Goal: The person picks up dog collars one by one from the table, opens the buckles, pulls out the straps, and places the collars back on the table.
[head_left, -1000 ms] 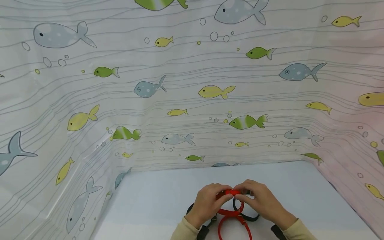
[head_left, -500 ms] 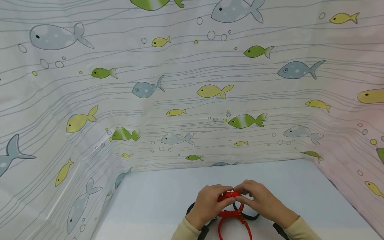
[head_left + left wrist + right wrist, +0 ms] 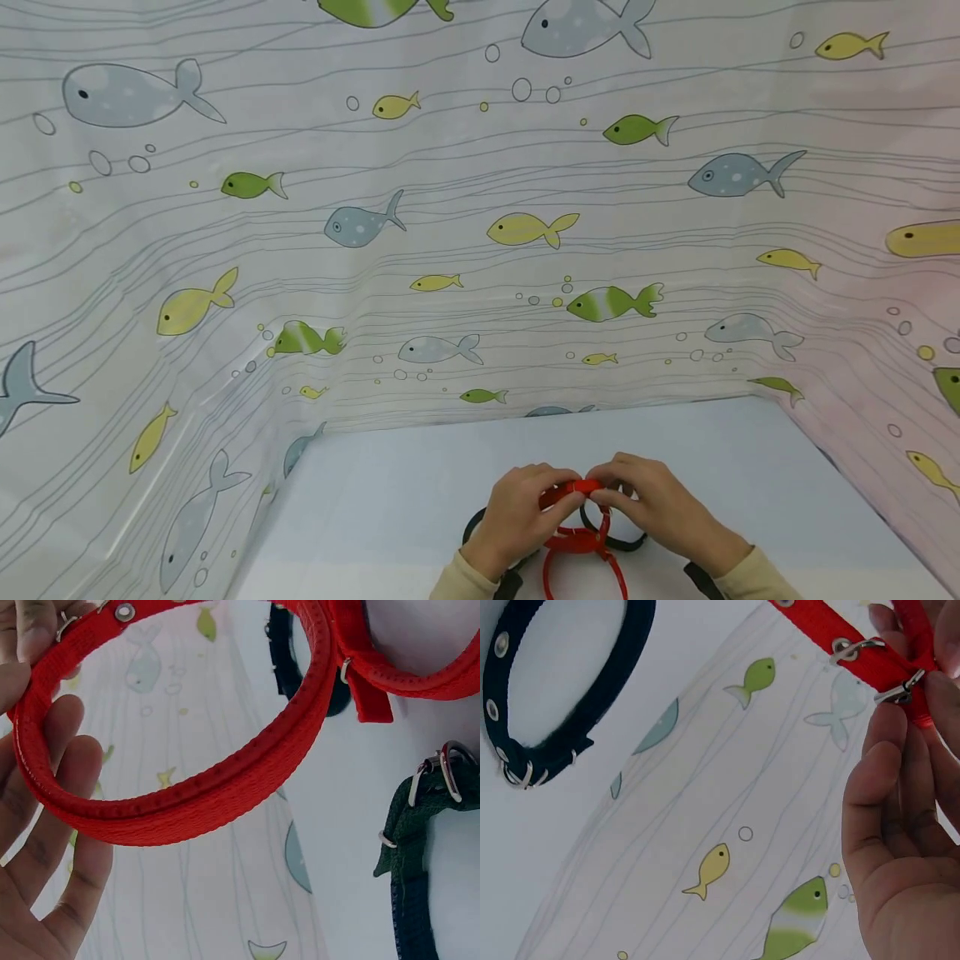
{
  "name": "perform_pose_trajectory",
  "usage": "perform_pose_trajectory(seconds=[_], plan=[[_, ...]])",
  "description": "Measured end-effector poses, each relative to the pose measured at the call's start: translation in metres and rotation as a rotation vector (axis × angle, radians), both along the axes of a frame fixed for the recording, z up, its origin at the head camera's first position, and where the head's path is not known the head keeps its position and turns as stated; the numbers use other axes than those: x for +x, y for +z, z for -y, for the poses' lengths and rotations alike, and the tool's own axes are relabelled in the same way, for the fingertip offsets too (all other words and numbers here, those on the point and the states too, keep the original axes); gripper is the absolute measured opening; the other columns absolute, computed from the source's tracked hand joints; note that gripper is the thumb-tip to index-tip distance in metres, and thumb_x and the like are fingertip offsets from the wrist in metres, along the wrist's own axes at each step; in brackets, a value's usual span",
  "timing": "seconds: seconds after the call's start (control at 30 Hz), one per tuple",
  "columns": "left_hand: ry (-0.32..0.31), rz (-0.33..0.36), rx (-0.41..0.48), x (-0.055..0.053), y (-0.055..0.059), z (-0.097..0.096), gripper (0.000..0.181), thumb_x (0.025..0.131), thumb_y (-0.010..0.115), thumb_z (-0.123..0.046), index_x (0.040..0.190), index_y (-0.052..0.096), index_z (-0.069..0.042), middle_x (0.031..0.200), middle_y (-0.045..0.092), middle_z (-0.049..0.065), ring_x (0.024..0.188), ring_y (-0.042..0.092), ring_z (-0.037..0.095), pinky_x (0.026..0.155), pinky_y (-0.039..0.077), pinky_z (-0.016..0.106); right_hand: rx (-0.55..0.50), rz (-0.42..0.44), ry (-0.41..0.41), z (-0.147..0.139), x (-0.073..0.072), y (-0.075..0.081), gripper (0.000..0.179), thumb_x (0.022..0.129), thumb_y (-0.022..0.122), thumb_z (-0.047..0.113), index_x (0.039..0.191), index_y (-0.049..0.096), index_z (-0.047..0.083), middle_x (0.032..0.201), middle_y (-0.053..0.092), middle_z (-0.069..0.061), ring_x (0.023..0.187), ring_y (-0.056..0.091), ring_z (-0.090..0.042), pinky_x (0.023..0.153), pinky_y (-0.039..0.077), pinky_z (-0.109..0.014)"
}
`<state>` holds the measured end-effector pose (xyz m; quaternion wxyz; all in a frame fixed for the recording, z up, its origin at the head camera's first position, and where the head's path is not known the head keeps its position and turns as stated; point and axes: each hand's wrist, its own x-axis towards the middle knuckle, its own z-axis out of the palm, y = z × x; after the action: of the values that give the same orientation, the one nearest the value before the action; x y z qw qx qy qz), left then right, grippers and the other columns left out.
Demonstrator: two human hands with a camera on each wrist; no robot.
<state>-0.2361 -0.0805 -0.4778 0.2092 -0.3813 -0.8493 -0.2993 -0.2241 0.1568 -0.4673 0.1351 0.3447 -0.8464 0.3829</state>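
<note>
Both hands hold a red pet collar raised over the white table, its loop hanging between them. In the head view my left hand pinches the strap from the left, thumb toward me. From the other side my right hand grips the strap, fingertips nearly meeting the left ones. Close by those right fingers, the right wrist view shows a silver buckle and a metal ring. Metal eyelets line part of the strap. Fingers partly hide the buckled end.
Another red collar lies in front of the hands. Dark collars lie around it, one with eyelets and one with a buckle. A fish-printed sheet walls the back and sides of the white table.
The hands stay together at the held red collar, with small shifts of the fingers and strap. The whole head view has drifted slightly left.
</note>
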Motion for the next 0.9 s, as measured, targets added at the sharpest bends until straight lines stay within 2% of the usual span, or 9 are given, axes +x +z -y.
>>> perform_pose_trajectory(seconds=[0.27,0.43,0.53,0.67,0.77,0.9], plan=[[0.012,0.039,0.072,0.003,-0.003,0.005,0.023,0.101,0.064,-0.039,0.113,0.074,-0.023,0.098,0.072,-0.015,0.086,0.063,-0.004,0.076,0.050,0.018,-0.061,-0.007,-0.033,0.004,0.004,-0.002,0.018,0.095,0.071,0.025,0.113,0.069,0.027,0.093,0.062,0.018,0.077,0.056,0.000,0.065,0.052,-0.021],[0.059,0.036,0.072,0.003,-0.004,0.009,0.023,0.101,0.064,-0.038,0.115,0.073,-0.022,0.101,0.072,-0.013,0.088,0.064,0.000,0.077,0.052,0.022,-0.111,0.068,-0.090,0.005,0.004,0.002,0.021,0.096,0.070,0.027,0.117,0.065,0.025,0.098,0.066,0.016,0.080,0.064,-0.004,0.069,0.056,-0.025],[0.085,0.036,0.053,0.002,-0.004,0.010,0.023,0.100,0.066,-0.038,0.115,0.073,-0.022,0.101,0.072,-0.013,0.088,0.064,-0.001,0.078,0.052,0.022,-0.073,0.108,-0.126,0.006,0.004,0.004,0.024,0.096,0.071,0.027,0.118,0.064,0.023,0.098,0.066,0.016,0.079,0.063,-0.003,0.069,0.056,-0.025],[0.112,0.029,0.029,0.003,-0.003,0.009,0.020,0.097,0.069,-0.033,0.113,0.073,-0.022,0.099,0.071,-0.012,0.085,0.063,-0.002,0.076,0.052,0.019,0.017,0.124,-0.131,0.008,0.005,0.005,0.022,0.097,0.071,0.026,0.117,0.065,0.021,0.095,0.067,0.016,0.076,0.060,0.000,0.066,0.054,-0.023],[0.127,0.000,0.016,0.005,-0.001,0.004,0.017,0.095,0.071,-0.027,0.110,0.072,-0.021,0.098,0.071,-0.012,0.082,0.062,-0.002,0.073,0.051,0.017,0.042,0.085,-0.136,0.009,0.005,0.005,0.020,0.096,0.071,0.022,0.115,0.066,0.020,0.093,0.070,0.014,0.076,0.061,0.002,0.066,0.054,-0.023],[0.145,-0.093,0.001,0.006,0.003,-0.007,0.012,0.091,0.072,-0.021,0.103,0.074,-0.022,0.096,0.070,-0.012,0.079,0.061,-0.002,0.068,0.047,0.015,0.025,0.010,-0.175,0.013,0.005,0.008,0.022,0.093,0.075,0.016,0.113,0.067,0.019,0.092,0.072,0.013,0.075,0.063,0.003,0.066,0.055,-0.023]])
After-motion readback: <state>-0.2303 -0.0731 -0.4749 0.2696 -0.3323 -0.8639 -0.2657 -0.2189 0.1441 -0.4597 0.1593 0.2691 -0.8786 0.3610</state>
